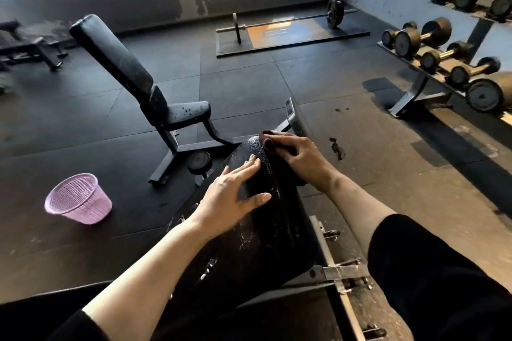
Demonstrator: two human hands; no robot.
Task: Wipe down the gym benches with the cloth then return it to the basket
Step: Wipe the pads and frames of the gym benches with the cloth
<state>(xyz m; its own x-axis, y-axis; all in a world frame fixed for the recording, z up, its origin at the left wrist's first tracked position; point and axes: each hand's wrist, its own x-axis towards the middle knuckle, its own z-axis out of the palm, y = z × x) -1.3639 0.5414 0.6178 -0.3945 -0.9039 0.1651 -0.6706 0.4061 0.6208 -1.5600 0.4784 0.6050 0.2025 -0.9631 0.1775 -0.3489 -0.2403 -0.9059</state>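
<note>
Right hand (297, 156) fingers clamped the dark maroon cloth (267, 141) on the black padded bench (266, 230); left hand (232, 191) (fingers spread flat) steadied it.

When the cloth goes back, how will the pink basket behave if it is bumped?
The pink basket looks like thin perforated plastic, so probably light. It stands tilted on the floor, its base narrower than its rim, so it may tip or slide easily.

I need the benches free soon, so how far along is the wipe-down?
Nothing looks finished. In hand: the right hand rubs a dark cloth over the near bench pad's top end while the left hand steadies it. Left: the dusty upright bench behind, then dropping the cloth into the pink basket.
</note>
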